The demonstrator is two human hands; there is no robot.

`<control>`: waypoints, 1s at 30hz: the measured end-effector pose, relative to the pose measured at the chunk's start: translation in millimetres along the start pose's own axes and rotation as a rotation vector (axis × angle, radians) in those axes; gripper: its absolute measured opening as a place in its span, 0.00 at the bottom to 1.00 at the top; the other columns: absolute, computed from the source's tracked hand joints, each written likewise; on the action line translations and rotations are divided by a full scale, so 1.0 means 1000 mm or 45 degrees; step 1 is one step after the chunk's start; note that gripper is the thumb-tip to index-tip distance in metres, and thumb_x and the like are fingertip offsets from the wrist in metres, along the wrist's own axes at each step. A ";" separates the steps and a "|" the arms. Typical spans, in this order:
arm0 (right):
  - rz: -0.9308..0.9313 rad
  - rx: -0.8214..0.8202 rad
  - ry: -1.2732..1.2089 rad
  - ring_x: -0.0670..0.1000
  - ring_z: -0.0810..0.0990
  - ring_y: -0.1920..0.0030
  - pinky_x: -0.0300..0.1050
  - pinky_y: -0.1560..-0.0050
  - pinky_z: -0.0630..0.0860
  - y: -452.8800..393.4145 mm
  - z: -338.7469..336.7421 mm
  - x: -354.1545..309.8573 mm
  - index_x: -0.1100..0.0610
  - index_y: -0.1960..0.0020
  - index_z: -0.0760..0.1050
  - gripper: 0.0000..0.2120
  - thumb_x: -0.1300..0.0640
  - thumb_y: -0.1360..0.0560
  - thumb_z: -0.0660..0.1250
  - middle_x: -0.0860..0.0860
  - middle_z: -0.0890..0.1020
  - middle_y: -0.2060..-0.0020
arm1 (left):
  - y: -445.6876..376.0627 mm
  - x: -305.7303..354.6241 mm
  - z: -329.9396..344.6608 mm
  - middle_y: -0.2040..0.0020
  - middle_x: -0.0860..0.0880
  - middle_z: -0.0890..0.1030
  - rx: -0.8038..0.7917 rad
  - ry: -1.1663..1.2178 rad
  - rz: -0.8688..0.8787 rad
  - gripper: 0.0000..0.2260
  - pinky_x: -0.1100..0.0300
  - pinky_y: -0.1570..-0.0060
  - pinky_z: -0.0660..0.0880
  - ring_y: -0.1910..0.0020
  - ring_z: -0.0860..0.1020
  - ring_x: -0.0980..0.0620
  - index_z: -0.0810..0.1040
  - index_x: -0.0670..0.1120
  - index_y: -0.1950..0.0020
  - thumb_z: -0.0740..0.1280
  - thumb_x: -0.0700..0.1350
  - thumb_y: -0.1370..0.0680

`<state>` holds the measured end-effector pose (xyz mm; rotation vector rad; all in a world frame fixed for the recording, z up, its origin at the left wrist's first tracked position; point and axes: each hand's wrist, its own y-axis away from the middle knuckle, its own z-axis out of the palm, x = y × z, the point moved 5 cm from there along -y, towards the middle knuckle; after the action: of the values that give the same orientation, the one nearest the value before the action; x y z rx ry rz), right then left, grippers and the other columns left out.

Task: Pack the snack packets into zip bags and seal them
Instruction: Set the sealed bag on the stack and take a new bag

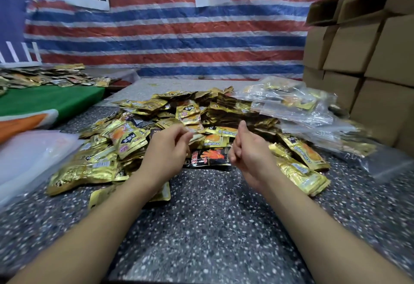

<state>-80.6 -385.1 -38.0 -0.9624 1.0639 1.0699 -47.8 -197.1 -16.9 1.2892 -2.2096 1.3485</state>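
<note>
From my remote seat I saw the striped tarp (170,44) filling the back, with the stacked cardboard boxes (363,59) walling off the right side. The speckled table (201,227) lay bare between my forearms, giving open room toward its near edge. On it spread the heap of gold snack packets (179,115), pointing every which way. To the right, filled zip bags (298,106) lay piled, overlapping the heap and crowding the boxes. A flat stack of clear bags (29,160) sat at the left edge. In front of the heap, a zip bag (210,147) lay with its long axis running left to right, a black packet (208,157) flat inside it. My left hand (167,147) pinched the bag's top edge at its left end, fingers together. My right hand (246,149) was curled with thumb up at the bag's right end; I think it pinched the edge too, though the clear film was hard to see.
</note>
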 end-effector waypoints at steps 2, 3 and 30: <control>0.069 -0.016 0.026 0.49 0.71 0.77 0.38 0.75 0.69 0.001 0.002 0.005 0.55 0.67 0.66 0.24 0.43 0.17 0.55 0.49 0.68 0.78 | -0.001 0.000 -0.004 0.72 0.48 0.77 0.053 -0.013 -0.027 0.19 0.51 0.70 0.71 0.73 0.75 0.49 0.78 0.44 0.63 0.59 0.52 0.17; 0.077 -0.044 0.067 0.48 0.72 0.76 0.38 0.75 0.69 0.002 0.004 0.006 0.55 0.66 0.67 0.23 0.44 0.16 0.56 0.49 0.69 0.78 | -0.002 0.000 -0.006 0.73 0.44 0.77 0.078 -0.020 -0.046 0.25 0.49 0.69 0.72 0.72 0.75 0.45 0.76 0.41 0.66 0.57 0.55 0.17; 0.111 -0.227 0.426 0.49 0.71 0.78 0.40 0.72 0.66 0.006 0.028 0.025 0.53 0.77 0.67 0.33 0.40 0.17 0.52 0.50 0.69 0.81 | -0.035 -0.186 -0.173 0.29 0.32 0.66 0.095 -1.024 -0.972 0.29 0.41 0.34 0.68 0.31 0.66 0.32 0.61 0.37 0.25 0.61 0.54 0.19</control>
<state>-78.3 -352.0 -56.7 -1.2795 1.3075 1.1127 48.9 40.7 -14.2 2.6661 -1.6511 0.6603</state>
